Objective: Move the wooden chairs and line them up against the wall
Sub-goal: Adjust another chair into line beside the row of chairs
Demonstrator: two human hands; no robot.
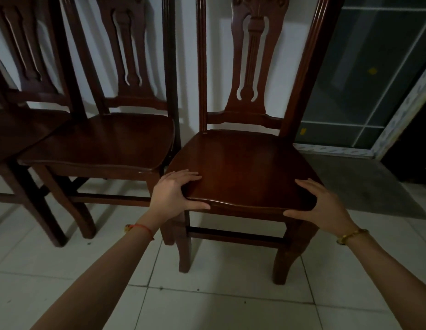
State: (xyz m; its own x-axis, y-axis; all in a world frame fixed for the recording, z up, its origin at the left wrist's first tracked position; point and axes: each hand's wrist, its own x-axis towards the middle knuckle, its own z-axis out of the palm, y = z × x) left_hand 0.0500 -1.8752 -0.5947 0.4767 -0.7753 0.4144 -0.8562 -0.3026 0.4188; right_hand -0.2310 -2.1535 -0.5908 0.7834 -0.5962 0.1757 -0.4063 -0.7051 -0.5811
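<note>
We have both hands on the front corners of the nearest wooden chair [240, 167]. Our left hand [175, 192] wraps the front left corner of the seat, fingers flat on top and thumb pressed along the front edge. Our right hand [319, 206] is spread at the front right corner, thumb against the front edge and fingers lying over the seat's side; we cannot tell how firmly it grips.

This chair stands upright on the tiled floor [207, 306] with its tall carved back close to the white wall [188, 67]. Just to its left stands a second chair [104, 139], its seat edge nearly touching ours, with only a narrow gap between the two backs. A third chair [19, 129] stands further left, partly cut off by the frame, its seat overlapping the second in our view. All three face us in a row along the wall.

To the right of our chair the floor is open: a dark mat [364, 186] lies in front of a glass door [364, 79] with a pale frame. Small yellow stickers show on the glass, too small to read. The tiles toward us are bare.
</note>
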